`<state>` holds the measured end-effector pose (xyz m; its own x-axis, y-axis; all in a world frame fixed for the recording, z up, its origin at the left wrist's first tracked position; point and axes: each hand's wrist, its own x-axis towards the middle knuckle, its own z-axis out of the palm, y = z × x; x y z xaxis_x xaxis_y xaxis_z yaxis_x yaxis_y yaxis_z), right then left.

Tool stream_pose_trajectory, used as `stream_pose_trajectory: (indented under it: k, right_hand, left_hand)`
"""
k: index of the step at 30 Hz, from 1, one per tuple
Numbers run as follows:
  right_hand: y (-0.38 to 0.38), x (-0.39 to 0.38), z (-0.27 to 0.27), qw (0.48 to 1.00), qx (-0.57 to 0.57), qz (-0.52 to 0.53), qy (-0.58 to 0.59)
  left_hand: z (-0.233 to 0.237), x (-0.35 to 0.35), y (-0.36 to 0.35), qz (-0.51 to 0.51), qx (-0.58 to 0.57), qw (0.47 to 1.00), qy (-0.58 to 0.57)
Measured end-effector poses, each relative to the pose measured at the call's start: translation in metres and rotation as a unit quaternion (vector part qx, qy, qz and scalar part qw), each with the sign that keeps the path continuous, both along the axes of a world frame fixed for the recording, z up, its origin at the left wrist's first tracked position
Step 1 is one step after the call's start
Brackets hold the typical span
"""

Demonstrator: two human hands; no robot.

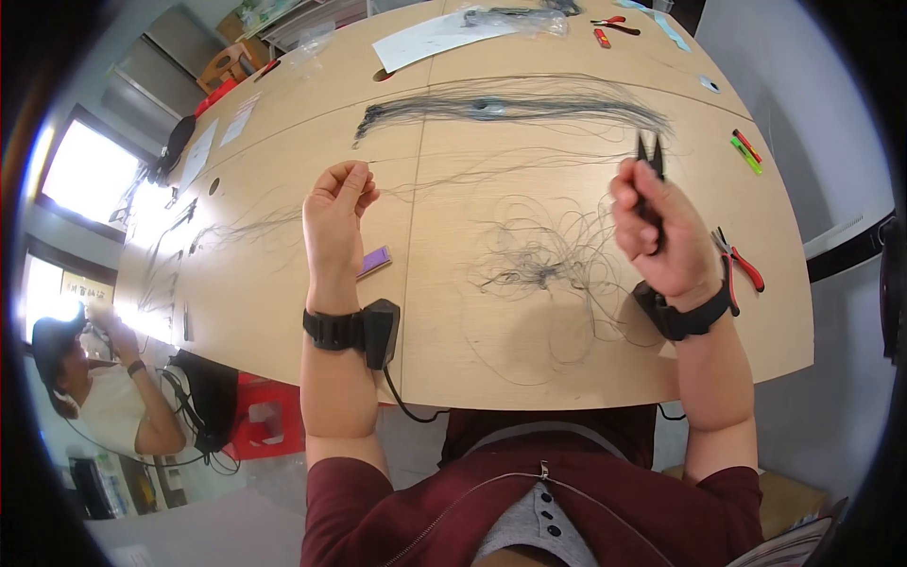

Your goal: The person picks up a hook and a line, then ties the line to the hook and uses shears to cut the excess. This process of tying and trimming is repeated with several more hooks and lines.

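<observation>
Gripping black pliers (652, 210), right fingers (625, 194) curl; left fingers (353, 185) pinch closed.

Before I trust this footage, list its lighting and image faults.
All in the head view: the upper window blows out to white, glare washes the far-left end of the tabletop; soft shadow falls around and below the tangled strands; the right hand looks slightly blurred; fisheye distortion bows the table's edges, and black vignetting darkens the corners.
</observation>
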<state>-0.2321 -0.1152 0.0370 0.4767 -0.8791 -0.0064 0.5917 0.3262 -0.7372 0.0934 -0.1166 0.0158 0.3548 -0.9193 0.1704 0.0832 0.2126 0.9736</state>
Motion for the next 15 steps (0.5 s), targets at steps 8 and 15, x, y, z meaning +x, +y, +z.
stream_pose_trajectory:
  k: [8, 15]
  right_hand:
    - [-0.045, -0.055, -0.012, 0.981, 0.032, -0.076, -0.178]
    - [-0.066, -0.084, -0.030, 0.957, 0.028, -0.206, -0.202]
  left_hand:
    - [-0.028, 0.031, -0.020, 0.121, 0.078, 0.968, -0.205]
    - [-0.053, 0.049, -0.030, 0.136, 0.134, 0.940, -0.283]
